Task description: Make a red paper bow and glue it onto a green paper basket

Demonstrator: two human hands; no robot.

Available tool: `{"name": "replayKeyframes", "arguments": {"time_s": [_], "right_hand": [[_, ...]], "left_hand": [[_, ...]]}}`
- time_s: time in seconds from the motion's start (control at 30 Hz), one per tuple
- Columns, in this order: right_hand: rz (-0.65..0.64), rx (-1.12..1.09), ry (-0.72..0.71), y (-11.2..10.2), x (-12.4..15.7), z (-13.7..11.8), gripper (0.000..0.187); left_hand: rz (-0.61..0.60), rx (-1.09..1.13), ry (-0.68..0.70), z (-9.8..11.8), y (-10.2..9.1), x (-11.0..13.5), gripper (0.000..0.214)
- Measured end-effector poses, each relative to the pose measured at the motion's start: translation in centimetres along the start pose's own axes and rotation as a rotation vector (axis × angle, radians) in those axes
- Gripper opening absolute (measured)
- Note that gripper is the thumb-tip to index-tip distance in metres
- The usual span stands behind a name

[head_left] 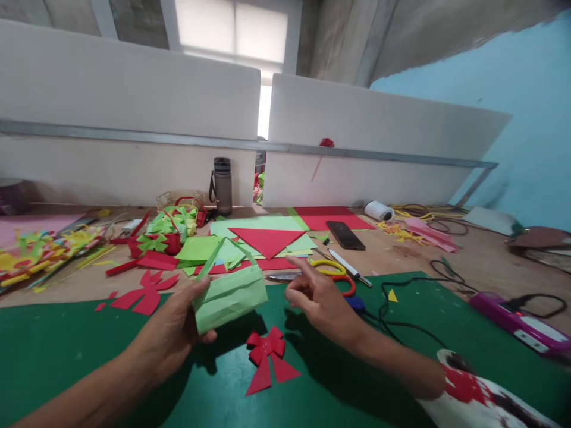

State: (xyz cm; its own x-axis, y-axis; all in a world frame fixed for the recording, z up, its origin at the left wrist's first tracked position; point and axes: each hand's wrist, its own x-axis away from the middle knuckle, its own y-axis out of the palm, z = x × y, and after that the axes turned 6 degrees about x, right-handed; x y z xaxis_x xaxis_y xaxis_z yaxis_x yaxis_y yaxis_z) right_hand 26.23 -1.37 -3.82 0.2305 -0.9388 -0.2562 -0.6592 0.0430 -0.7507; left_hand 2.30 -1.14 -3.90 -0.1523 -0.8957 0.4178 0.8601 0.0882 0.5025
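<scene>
My left hand (178, 318) grips a light green folded paper bag (232, 297) by its left end, thumb on the near face. A thin paper strip handle (214, 257) rises from the bag. To the right of the bag hovers my right hand (319, 300), index finger stretched out and the other fingers loosely curled, with nothing seen in it. Below and between my hands, a red paper bow (267, 351) lies on the green cutting mat (214, 398). Flat red bow-shaped cutouts (147, 292) lie left of the bag. Scissors (343, 282) are partly hidden behind my right hand.
Red and green paper sheets (267, 238), a phone (345, 235) and a white pen-like tool (345, 264) lie behind my hands. A dark bottle (222, 185) stands farther back. Black cords run right towards a purple power strip (520, 324). Finished-looking paper baskets (167, 235) sit left.
</scene>
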Motion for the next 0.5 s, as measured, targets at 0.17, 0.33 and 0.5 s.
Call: {"name": "replayKeyframes", "arguments": {"time_s": [0.17,0.33,0.5], "right_hand": [[0.041,0.469,0.044,-4.8,-0.1,3.1,0.033],[-0.206,0.634,0.028,-5.9,1.2,5.4,0.056],[-0.258,0.741,0.000,-5.4,1.5,7.0,0.065]], "left_hand": [[0.079,-0.004,0.089,0.2,0.2,-0.2,0.014],[0.046,0.009,0.065,0.3,-0.1,-1.0,0.015],[-0.021,0.046,0.023,0.5,-0.3,-1.5,0.022]]}}
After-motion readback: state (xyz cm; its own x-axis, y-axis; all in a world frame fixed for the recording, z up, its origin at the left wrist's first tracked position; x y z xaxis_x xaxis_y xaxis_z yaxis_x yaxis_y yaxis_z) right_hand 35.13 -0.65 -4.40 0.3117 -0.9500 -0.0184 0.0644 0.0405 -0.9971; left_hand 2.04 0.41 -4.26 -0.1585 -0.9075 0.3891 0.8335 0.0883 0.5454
